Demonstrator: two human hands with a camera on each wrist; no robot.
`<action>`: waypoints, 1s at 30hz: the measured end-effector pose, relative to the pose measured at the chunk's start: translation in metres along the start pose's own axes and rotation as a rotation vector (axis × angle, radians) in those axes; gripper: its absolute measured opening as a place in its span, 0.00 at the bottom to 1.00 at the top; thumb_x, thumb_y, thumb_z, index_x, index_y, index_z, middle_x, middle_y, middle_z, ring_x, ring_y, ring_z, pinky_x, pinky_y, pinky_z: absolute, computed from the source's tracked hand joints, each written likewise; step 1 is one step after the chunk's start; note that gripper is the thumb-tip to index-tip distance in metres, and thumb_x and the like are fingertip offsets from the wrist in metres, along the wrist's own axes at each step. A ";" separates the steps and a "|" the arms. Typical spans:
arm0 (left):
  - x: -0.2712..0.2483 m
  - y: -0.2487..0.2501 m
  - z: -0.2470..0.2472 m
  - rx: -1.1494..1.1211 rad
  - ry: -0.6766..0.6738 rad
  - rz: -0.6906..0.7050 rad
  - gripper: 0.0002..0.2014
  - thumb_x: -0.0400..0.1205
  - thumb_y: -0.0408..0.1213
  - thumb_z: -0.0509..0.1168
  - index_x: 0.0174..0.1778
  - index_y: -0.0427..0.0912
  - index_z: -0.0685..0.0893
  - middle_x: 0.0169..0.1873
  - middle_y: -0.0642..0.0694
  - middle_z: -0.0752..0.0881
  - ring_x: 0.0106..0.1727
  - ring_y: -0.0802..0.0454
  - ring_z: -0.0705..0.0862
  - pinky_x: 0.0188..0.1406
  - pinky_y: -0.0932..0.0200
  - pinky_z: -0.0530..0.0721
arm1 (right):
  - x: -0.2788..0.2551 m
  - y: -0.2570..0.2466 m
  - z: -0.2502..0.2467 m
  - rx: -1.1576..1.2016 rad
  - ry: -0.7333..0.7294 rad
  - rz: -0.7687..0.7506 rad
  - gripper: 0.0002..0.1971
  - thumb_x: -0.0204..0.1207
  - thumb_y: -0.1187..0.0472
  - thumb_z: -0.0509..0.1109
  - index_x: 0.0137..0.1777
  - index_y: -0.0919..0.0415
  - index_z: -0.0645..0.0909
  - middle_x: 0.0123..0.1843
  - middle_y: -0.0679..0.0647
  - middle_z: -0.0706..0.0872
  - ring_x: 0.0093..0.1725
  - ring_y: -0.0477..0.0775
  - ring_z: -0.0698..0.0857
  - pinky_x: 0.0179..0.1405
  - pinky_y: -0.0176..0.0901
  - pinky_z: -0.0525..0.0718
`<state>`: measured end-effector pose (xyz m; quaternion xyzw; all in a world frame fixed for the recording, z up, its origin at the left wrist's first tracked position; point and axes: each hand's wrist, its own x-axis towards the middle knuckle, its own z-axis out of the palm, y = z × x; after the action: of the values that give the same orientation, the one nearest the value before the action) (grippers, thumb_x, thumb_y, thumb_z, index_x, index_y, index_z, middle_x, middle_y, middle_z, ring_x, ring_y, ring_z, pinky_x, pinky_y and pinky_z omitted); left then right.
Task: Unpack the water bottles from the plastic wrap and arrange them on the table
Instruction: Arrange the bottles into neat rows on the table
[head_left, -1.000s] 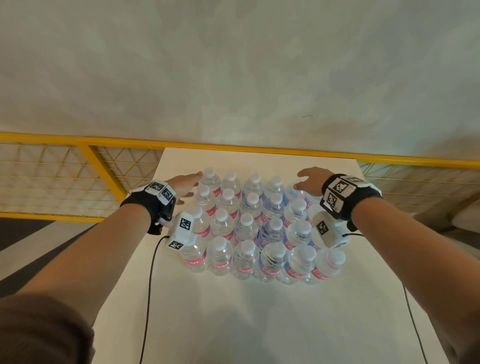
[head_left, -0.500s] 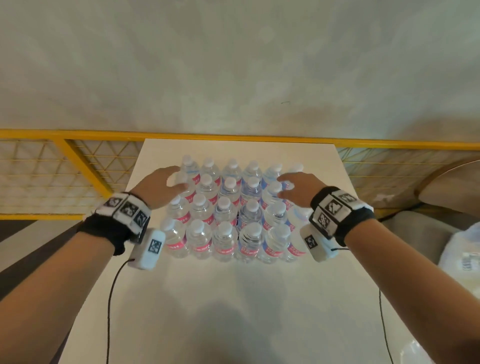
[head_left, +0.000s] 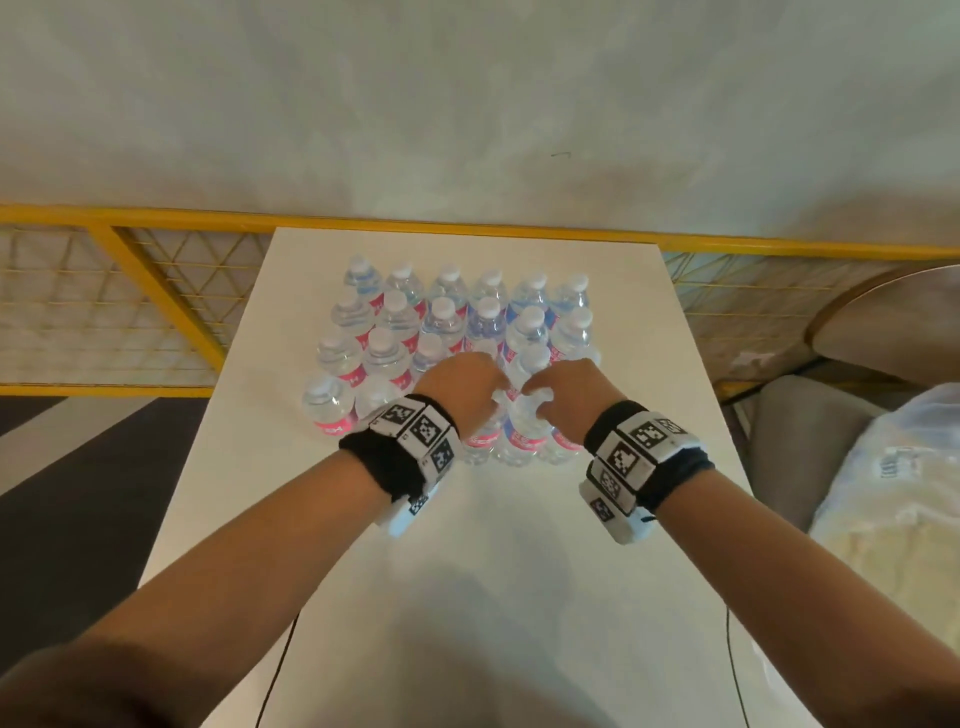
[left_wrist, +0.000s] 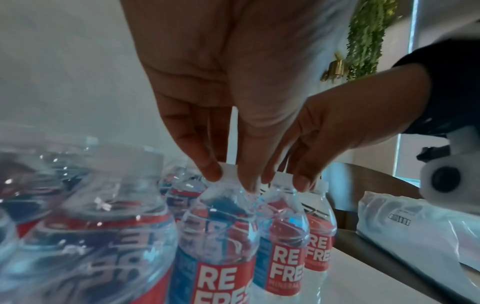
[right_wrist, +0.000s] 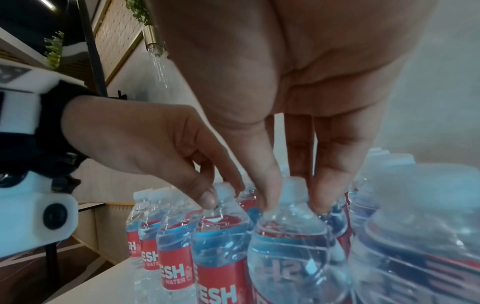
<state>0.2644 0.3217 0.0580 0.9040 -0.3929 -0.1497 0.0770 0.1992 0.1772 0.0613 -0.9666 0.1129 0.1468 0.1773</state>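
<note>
Progress: water bottles (head_left: 457, 332) packed in one block mid-bench (head_left: 467, 545); plastic wrap (left_wrist: 249, 197) apparently on; none arranged
Left hand (head_left: 460, 387): pinching film by a front cap
Right hand (head_left: 574, 400): same, beside it
Axis: bottles upright, caps up

The head camera looks forward and down from above the bench (head_left: 519, 545), taking in both forearms and the whole block of bottles (head_left: 447, 332). Each wrist camera sits close under its own palm, looking along the fingers at the near bottle caps; each also catches the opposite hand
</note>
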 end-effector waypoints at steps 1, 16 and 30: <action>0.000 -0.001 0.000 -0.002 -0.015 -0.014 0.16 0.84 0.37 0.59 0.67 0.45 0.82 0.61 0.44 0.82 0.62 0.45 0.81 0.60 0.55 0.78 | -0.001 0.001 0.001 -0.002 0.003 -0.010 0.18 0.79 0.67 0.65 0.66 0.52 0.82 0.71 0.52 0.79 0.70 0.53 0.77 0.71 0.40 0.73; 0.022 0.054 0.008 0.058 -0.037 0.060 0.17 0.84 0.37 0.59 0.69 0.45 0.79 0.60 0.43 0.82 0.64 0.45 0.80 0.61 0.55 0.77 | -0.016 0.047 -0.009 0.030 0.046 0.143 0.18 0.76 0.63 0.71 0.64 0.50 0.82 0.69 0.52 0.79 0.65 0.54 0.80 0.62 0.37 0.75; 0.025 0.055 0.014 0.001 0.030 0.012 0.16 0.84 0.36 0.61 0.68 0.47 0.81 0.62 0.44 0.84 0.64 0.46 0.81 0.65 0.54 0.76 | -0.020 0.049 -0.004 -0.033 0.094 0.056 0.19 0.80 0.65 0.65 0.68 0.50 0.79 0.68 0.53 0.80 0.65 0.56 0.81 0.62 0.43 0.79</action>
<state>0.2379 0.2655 0.0535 0.9039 -0.3971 -0.1355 0.0834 0.1681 0.1348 0.0560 -0.9717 0.1457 0.1078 0.1517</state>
